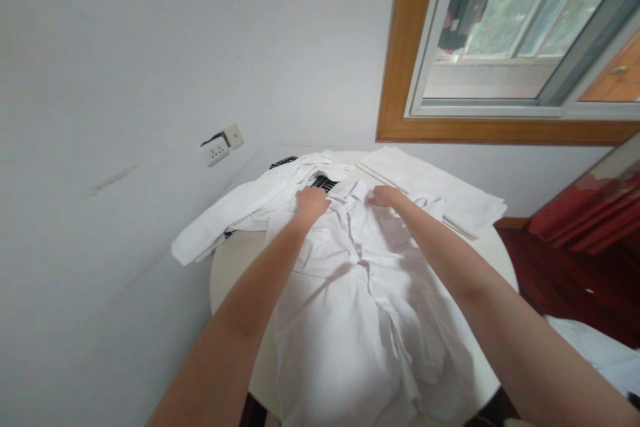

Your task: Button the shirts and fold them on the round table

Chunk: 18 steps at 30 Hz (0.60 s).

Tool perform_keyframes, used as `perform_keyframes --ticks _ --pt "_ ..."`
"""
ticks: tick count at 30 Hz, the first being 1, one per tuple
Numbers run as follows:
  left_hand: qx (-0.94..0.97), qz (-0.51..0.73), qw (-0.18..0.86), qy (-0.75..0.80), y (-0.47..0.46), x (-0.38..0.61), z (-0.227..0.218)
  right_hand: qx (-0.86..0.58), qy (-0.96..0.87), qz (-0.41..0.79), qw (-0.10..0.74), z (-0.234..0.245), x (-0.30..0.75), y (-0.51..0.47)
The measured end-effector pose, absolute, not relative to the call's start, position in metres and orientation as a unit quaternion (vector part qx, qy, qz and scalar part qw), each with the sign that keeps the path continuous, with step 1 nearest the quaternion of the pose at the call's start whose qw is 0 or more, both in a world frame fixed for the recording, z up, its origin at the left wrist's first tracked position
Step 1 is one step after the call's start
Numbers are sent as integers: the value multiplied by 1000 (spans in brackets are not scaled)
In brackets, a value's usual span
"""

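Note:
A white button-up shirt (345, 320) lies front up over the round table (233, 273), its collar at the far end and its lower part hanging toward me. My left hand (312, 201) is closed on the shirt near the left side of the collar. On the collar's other side, my right hand (386, 196) pinches the fabric at the shoulder. Wrinkles run down the button line between my forearms. Beyond my left hand lies another white garment (260, 197) with a sleeve stretched to the left, and some black striped cloth (324, 183) shows beside it.
Folded white cloth (435, 183) rests at the table's back right. Behind the table is a wall with a socket (216, 151) and a wood-framed window (393, 130). A red curtain (590, 207) hangs at right, and white fabric (595, 350) lies low at the right edge.

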<state>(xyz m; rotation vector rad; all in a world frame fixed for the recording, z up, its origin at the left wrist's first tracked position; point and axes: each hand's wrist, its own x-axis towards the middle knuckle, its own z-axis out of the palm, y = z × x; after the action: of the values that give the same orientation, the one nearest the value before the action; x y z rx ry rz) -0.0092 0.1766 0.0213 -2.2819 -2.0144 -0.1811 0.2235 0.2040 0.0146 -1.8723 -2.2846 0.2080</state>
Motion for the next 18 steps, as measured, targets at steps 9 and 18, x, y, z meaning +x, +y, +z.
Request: perform_keyframes --ticks 9,18 --pt "-725 -386 -97 -562 177 -7 49 -526 -811 53 251 78 222 180" --pt "-710 -555 -100 -421 168 38 108 -357 -775 169 493 123 195 160"
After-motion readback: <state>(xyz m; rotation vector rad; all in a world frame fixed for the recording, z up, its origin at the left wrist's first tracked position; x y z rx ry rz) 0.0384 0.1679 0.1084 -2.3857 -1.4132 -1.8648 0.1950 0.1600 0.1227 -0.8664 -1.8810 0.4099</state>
